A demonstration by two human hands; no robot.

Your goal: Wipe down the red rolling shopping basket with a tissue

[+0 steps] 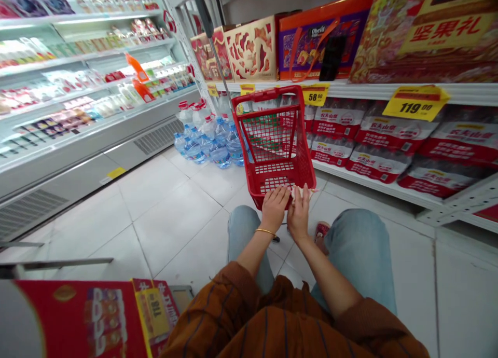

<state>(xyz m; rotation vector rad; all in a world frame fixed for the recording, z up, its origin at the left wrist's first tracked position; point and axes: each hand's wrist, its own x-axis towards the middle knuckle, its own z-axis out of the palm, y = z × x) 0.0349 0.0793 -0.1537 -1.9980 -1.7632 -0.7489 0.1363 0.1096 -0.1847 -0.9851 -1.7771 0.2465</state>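
One pale wrapped packet (300, 192) at the near rim of a red mesh shopping basket (268, 96), right hand (299, 214) fingers touching it, grip unclear. Left hand (274, 208) open just beside it. Bottled water (218, 146) on floor beyond basket; shrink-wrapped water packs (389, 163) shelved ahead-right of hands.

Head view faces down-forward, seemingly close above the hands (275, 208).

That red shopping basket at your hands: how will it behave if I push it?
The red plastic mesh shopping basket looks light for its size and stiff, given its open grid walls. The long black handle rising from it probably makes it apt to tip if pushed high up.
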